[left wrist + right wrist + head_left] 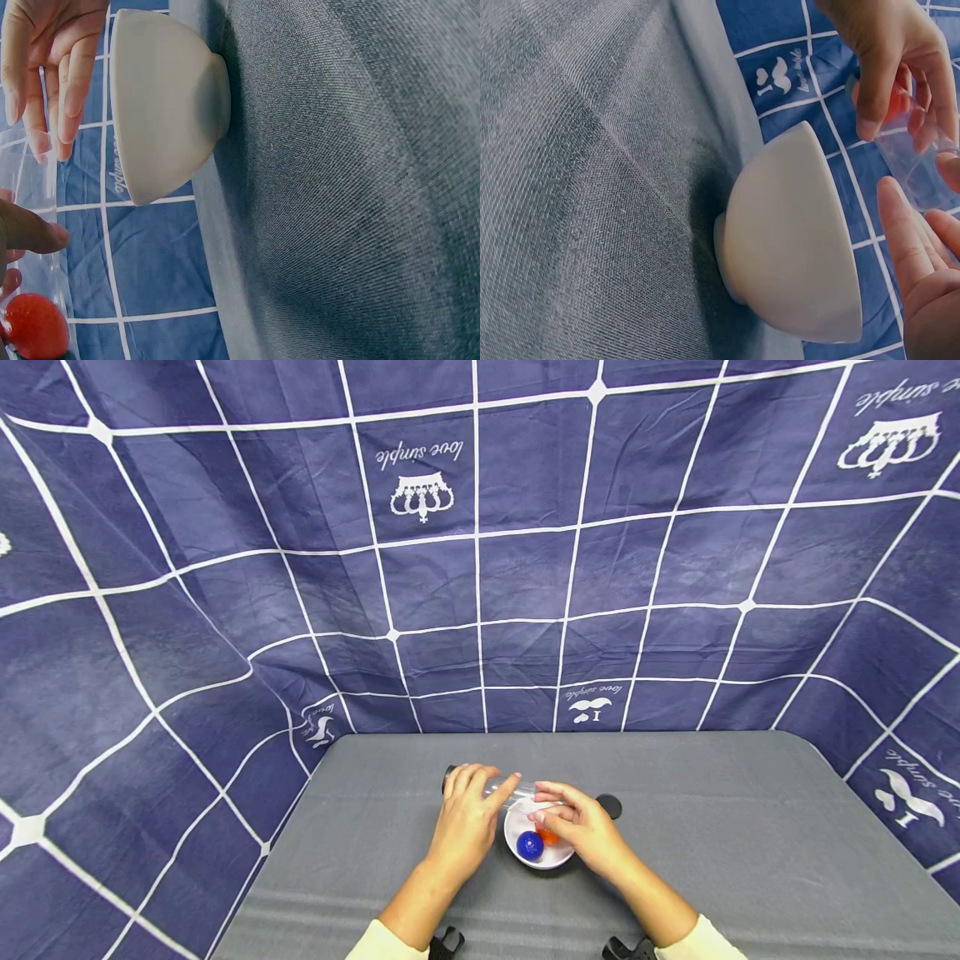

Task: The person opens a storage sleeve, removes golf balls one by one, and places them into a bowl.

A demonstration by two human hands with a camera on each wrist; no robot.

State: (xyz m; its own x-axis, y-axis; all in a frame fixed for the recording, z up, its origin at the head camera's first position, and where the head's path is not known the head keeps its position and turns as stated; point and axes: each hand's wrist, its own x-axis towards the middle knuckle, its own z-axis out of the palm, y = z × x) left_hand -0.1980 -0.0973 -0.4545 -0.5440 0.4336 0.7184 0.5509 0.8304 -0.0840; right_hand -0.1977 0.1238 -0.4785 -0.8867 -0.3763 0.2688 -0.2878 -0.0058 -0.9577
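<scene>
My left hand [467,818] grips a clear tube [510,791] with a dark end, lying nearly level above a white bowl [513,827]. Inside the tube, near that end, a red ball [36,326] shows in the left wrist view. My right hand [581,828] is at the tube's other end, its fingers [73,94] fairly straight; whether they touch the tube is hard to tell. A blue ball [530,846] and an orange ball [547,835] lie in the bowl, the orange one partly hidden by the right hand.
A round black lid [610,807] lies on the grey table [750,852], just beyond the right hand. Behind the table hangs a blue cloth [525,577] with white lines, and it also runs along the sides.
</scene>
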